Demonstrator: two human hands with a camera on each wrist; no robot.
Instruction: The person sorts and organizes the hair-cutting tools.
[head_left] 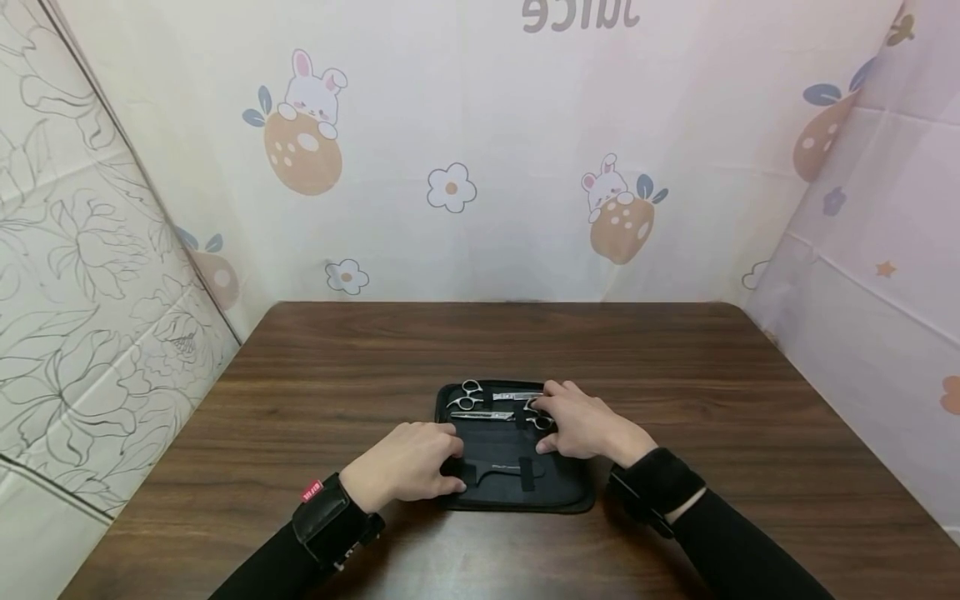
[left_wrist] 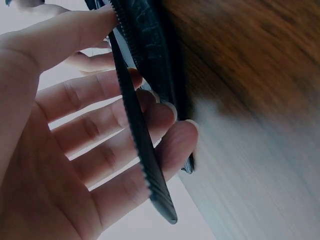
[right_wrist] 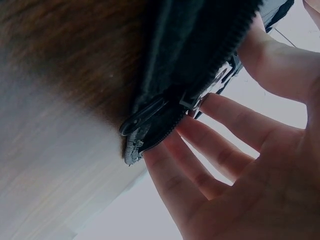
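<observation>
A black zip case (head_left: 487,504) lies on the table with two pairs of silver hairdressing scissors, the upper pair (head_left: 468,398) and the lower pair (head_left: 480,415), in its loops. A black tool with small lettering (head_left: 498,468) lies under a strap in the near part. My left hand (head_left: 408,462) rests at the left edge, thumb and fingertips on the case. In the left wrist view a slim black strip with a notched edge (left_wrist: 137,135) crosses before its fingers. My right hand (head_left: 585,425) rests at the right edge, fingers spread by the scissor handles (head_left: 540,421) and the zip (right_wrist: 165,130).
The brown wooden table (head_left: 337,358) reaches to a pale printed curtain (head_left: 465,108) at the back. More patterned cloth hangs at the left (head_left: 82,292) and right. Both wrists wear black bands (head_left: 330,512). A zip pull (right_wrist: 145,115) hangs at the case's right side.
</observation>
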